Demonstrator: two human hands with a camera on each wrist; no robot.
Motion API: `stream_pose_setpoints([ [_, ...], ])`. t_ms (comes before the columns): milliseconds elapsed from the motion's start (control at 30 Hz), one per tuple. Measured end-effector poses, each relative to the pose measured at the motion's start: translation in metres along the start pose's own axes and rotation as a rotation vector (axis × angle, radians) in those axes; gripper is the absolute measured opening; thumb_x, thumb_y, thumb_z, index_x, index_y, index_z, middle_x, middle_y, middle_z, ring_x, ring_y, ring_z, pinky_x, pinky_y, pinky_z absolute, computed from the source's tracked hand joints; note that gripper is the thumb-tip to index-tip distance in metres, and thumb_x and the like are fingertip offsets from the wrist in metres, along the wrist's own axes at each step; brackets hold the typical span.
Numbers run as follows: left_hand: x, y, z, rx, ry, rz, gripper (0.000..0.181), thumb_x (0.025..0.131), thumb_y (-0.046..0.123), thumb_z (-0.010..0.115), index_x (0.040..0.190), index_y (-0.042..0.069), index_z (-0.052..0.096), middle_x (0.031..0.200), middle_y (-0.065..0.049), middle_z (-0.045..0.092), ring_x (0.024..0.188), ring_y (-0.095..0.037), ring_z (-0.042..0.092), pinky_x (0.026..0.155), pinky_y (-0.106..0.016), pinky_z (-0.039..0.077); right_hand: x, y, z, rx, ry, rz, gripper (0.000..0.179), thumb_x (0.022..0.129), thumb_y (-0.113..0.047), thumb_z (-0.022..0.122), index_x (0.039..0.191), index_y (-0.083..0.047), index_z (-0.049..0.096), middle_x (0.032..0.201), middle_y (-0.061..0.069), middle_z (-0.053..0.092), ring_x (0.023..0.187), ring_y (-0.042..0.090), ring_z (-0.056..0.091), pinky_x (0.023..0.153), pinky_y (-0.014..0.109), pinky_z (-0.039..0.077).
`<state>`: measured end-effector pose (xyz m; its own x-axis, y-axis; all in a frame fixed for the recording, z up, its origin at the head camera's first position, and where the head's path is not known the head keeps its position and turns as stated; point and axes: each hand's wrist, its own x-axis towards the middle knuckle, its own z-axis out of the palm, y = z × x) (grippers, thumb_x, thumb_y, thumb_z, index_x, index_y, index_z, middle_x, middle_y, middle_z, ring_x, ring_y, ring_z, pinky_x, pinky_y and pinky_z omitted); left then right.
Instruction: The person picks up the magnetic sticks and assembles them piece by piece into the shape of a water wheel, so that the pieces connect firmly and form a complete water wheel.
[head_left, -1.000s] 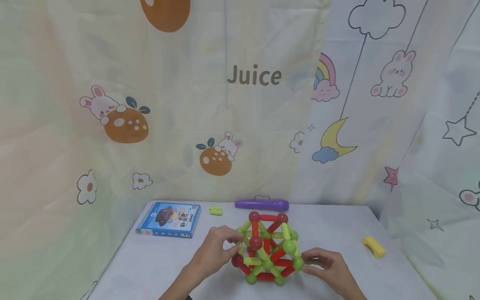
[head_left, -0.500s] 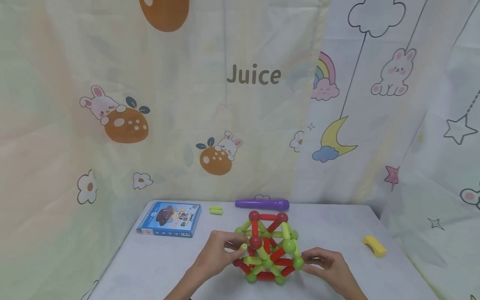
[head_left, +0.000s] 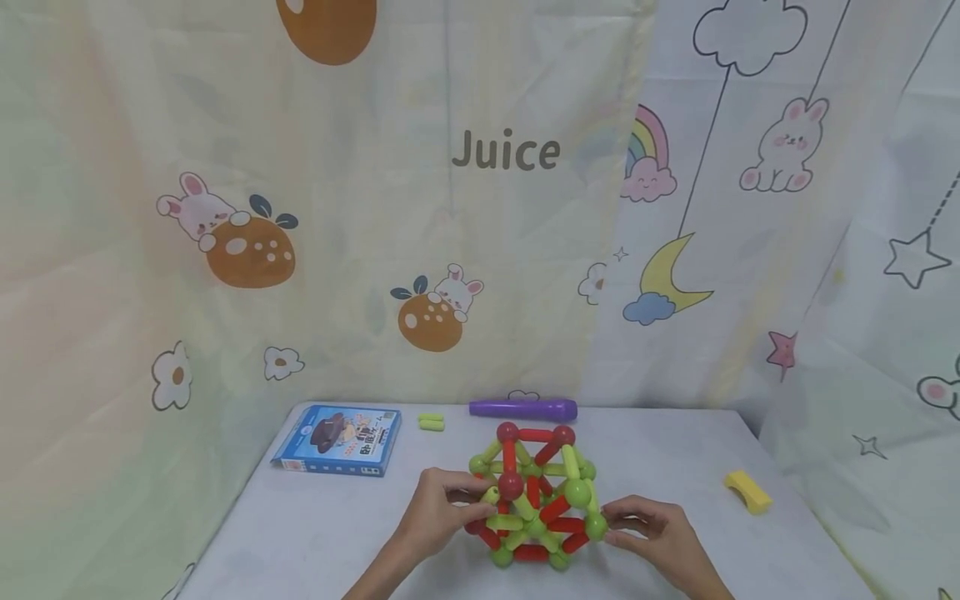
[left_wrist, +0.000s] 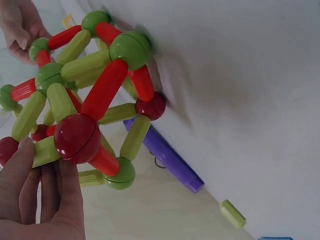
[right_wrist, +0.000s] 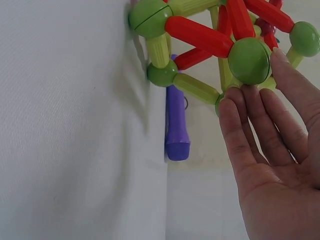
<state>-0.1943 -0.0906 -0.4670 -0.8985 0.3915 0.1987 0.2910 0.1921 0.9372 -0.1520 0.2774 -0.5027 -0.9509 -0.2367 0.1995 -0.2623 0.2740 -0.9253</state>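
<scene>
A cage-like structure of red and green magnetic balls joined by red and yellow-green sticks (head_left: 555, 509) stands on the white table in front of me. On its left side, my left hand (head_left: 433, 512) pinches a yellow-green magnetic stick (left_wrist: 46, 151) between thumb and fingers. One end of that stick meets a large red ball (left_wrist: 77, 139), as the left wrist view shows. At the lower right corner, my right hand (head_left: 662, 537) holds a green ball (right_wrist: 250, 61), thumb on one side and fingertips on the other.
Along the back edge lies a purple toy microphone (head_left: 523, 409), with two loose yellow-green sticks (head_left: 431, 424) to its left. A blue picture box (head_left: 339, 439) lies at the back left. Off to the right is a yellow arched block (head_left: 747, 492). Patterned curtains (head_left: 375, 208) enclose the table.
My left hand has shifted slightly right with the yellow-green stick, which has turned and now sits by the upper red ball. The right hand and the structure have stayed in place.
</scene>
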Motion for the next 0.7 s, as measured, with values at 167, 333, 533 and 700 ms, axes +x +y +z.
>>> stream_pose_setpoints([
  [167,0.0005,-0.0007,0.0016,0.05,-0.024,0.031,0.024,0.091,0.007,0.087,0.114,0.01,0.085,0.105,0.001,0.083,0.088,-0.009,0.075,0.087,-0.03,0.064,0.0009,0.0006,0.0003,0.0,-0.002,-0.001,0.03,0.094,-0.001,0.081,0.122,0.008,0.073,0.114,0.017,0.078,0.103,0.018,0.076,0.092,0.028,0.063],
  [333,0.0013,-0.0009,0.0048,0.073,-0.027,0.042,0.024,0.093,0.008,0.085,0.116,0.013,0.085,0.103,0.005,0.082,0.084,-0.008,0.072,0.086,-0.03,0.064,0.0008,0.001,0.0004,-0.005,0.001,0.003,0.031,0.095,-0.002,0.081,0.123,0.008,0.073,0.114,0.017,0.078,0.103,0.018,0.076,0.092,0.028,0.063],
  [533,0.0015,-0.0011,0.0072,0.061,-0.022,0.032,0.025,0.094,0.01,0.085,0.119,0.015,0.084,0.107,0.005,0.082,0.086,-0.009,0.073,0.087,-0.03,0.064,0.0003,0.0003,0.001,-0.003,0.004,-0.001,0.029,0.095,0.001,0.08,0.123,0.008,0.073,0.114,0.017,0.078,0.103,0.017,0.076,0.092,0.028,0.063],
  [700,0.0011,0.0026,0.0091,0.075,-0.009,0.083,0.034,0.096,0.021,0.085,0.129,0.019,0.079,0.118,0.005,0.081,0.1,-0.01,0.075,0.093,-0.035,0.064,-0.0002,-0.001,0.0009,-0.014,0.007,0.006,0.03,0.095,-0.002,0.08,0.123,0.007,0.073,0.114,0.016,0.078,0.103,0.016,0.076,0.092,0.027,0.062],
])
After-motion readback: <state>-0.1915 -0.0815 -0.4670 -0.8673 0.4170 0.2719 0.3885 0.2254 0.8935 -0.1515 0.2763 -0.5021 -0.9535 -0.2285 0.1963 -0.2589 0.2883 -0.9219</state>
